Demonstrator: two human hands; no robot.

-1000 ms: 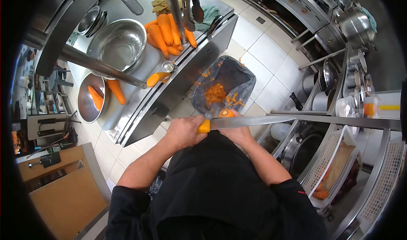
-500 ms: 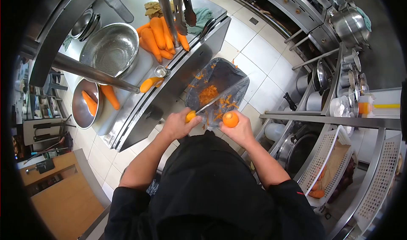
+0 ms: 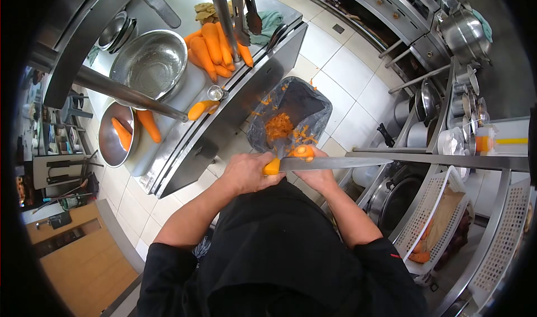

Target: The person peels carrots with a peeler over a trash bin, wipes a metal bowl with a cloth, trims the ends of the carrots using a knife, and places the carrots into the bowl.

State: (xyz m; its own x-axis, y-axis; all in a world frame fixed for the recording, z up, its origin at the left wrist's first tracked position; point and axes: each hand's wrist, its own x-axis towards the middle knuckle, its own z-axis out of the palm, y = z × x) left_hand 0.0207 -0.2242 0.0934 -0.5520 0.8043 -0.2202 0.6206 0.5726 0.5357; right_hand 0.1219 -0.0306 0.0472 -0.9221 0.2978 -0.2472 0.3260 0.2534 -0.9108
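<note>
My left hand (image 3: pixel 246 172) is closed round the yellow handle of a large knife (image 3: pixel 335 163), whose long blade points to the right. Behind the blade, my right hand (image 3: pixel 318 176) holds a carrot (image 3: pixel 302 151) with its round end up, its lower part hidden by blade and fingers. A loose orange piece shows at the carrot's end. Just beyond both hands stands a bin lined with a clear bag (image 3: pixel 316 107), with orange scraps (image 3: pixel 278 128) inside.
The steel counter (image 3: pixel 182 174) at the left bears a pile of carrots (image 3: pixel 212 45), a colander (image 3: pixel 148 65), a steel bowl (image 3: pixel 114 149) with a carrot in it and a yellow-handled peeler (image 3: pixel 202 109). Shelves with pots and a white basket (image 3: pixel 433 205) stand at the right.
The blade swung away over the bin half a second ago and now lies across the front of the carrot again. My two hands have come closer together.
</note>
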